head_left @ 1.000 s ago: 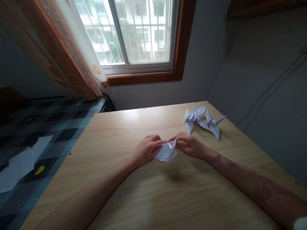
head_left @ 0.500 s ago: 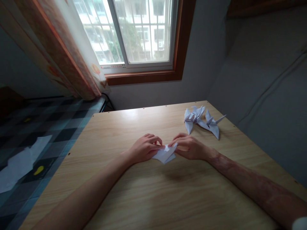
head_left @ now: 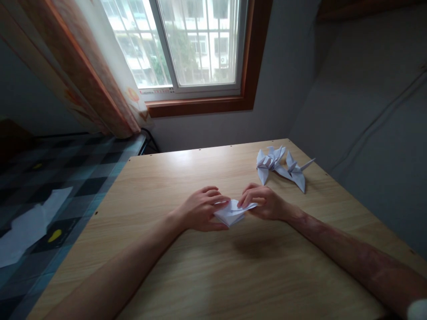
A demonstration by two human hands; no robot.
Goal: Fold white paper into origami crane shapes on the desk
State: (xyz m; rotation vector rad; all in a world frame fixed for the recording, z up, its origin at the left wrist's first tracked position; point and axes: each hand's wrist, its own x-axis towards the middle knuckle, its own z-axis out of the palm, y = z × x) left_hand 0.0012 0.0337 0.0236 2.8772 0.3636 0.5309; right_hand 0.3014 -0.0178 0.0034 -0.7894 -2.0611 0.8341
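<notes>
A small white folded paper (head_left: 231,214) is between my two hands, just above the middle of the wooden table. My left hand (head_left: 203,209) grips its left side, with the thumb low along the near edge and the fingers over the top. On the other side, my right hand (head_left: 258,202) pinches the right flap, which spreads outward as a thin point. Several layers show at the paper's near corner. Beyond my right hand, white origami cranes (head_left: 271,162) lie close together, their wings overlapping; one crane (head_left: 295,171) points its thin end to the right.
The wooden table (head_left: 160,178) reaches toward the wall below a barred window (head_left: 203,44). Left of it is a bed with a checked cover (head_left: 83,155), where white paper sheets (head_left: 30,226) lie. A curtain (head_left: 86,66) hangs at the left.
The paper's right flap has swung outward and down to the right, opening the fold. My left thumb has moved down to the paper's near edge. The cranes have stayed put.
</notes>
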